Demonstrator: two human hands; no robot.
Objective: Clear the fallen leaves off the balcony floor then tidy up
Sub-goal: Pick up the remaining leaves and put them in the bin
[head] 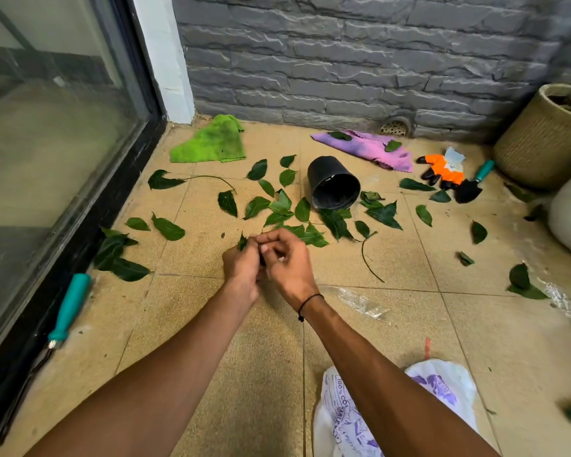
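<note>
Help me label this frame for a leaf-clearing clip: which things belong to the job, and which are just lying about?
Belongs to the job:
- fallen leaves
- leaf held between left hand and right hand
- white plastic bag

Lying about:
- tipped black pot
- green cloth
- purple cloth
- orange glove
- trowel

Both arms extend forward, bare, converging at centre frame. Left hand (241,263) curled, knuckles up, fingers closed in a pinch. Right hand (285,262) meets it, fingers bent inward, fingertips touching the left's (thin dark band on right wrist). Hands held low, close together.
</note>
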